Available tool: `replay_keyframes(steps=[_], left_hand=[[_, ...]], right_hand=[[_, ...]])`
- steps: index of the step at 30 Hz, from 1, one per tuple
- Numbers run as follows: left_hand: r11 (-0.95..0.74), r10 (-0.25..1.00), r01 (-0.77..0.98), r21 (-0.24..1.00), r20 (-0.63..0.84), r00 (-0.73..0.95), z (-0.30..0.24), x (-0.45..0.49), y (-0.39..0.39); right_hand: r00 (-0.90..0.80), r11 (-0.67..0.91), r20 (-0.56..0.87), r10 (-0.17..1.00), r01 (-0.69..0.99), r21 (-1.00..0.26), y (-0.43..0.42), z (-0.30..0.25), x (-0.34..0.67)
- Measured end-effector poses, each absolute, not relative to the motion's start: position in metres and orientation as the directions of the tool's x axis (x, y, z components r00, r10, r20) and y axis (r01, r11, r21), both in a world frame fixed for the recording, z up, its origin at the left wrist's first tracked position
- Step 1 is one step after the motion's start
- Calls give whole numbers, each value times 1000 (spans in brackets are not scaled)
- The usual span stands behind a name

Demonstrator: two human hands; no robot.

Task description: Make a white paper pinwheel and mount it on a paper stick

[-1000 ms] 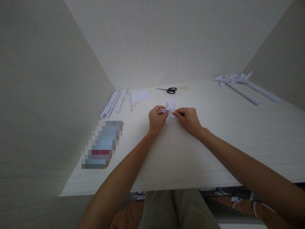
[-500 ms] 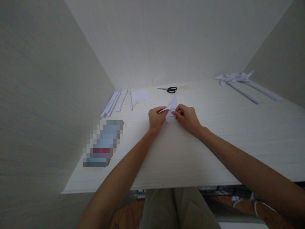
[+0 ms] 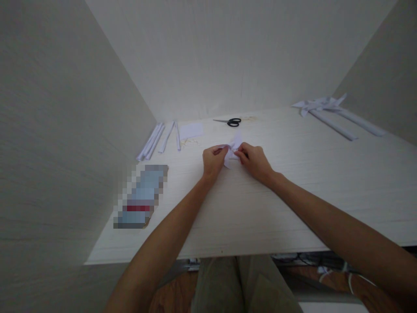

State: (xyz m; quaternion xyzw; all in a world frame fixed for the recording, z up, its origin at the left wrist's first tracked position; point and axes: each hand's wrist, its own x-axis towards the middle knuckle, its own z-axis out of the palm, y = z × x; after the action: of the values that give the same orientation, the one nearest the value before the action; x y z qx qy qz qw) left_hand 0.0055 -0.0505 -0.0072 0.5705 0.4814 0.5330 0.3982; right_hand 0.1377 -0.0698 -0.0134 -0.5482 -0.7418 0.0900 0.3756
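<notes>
Between my hands is a white paper pinwheel (image 3: 236, 139), its pointed flaps sticking out above and below my fingers. My left hand (image 3: 213, 161) is closed on its left side, thumb and fingers pinching the paper close to the centre. The fingertips of my right hand (image 3: 254, 158) pinch at the middle of the pinwheel from the right; whether they hold something small there is too fine to make out. Black-handled scissors (image 3: 233, 122) lie just beyond it, blades to the left.
Rolled paper sticks (image 3: 151, 141) and a white paper sheet (image 3: 192, 131) lie at the back left, with thin yellowish strips (image 3: 189, 141) beside them. A blurred-out phone-like object (image 3: 143, 195) is nearer on the left. Finished-looking pinwheels on paper sticks (image 3: 335, 126) rest at the back right.
My left fingers have shifted inward over the paper, and its left flap is now folded in toward the centre. My right hand stays almost in place.
</notes>
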Motion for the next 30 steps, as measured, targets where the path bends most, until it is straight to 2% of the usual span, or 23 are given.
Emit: replay_keyframes(steps=[9, 19, 30], left_hand=[[-268, 958, 220, 938, 284, -44, -5, 5, -52], [-249, 964, 141, 958, 260, -64, -7, 6, -51], [-270, 960, 137, 953, 278, -43, -7, 5, -51]], right_hand=[[-97, 379, 477, 874, 751, -541, -72, -11, 137], [-104, 394, 492, 864, 747, -535, -74, -11, 137], [-124, 422, 518, 847, 748, -512, -73, -12, 138]])
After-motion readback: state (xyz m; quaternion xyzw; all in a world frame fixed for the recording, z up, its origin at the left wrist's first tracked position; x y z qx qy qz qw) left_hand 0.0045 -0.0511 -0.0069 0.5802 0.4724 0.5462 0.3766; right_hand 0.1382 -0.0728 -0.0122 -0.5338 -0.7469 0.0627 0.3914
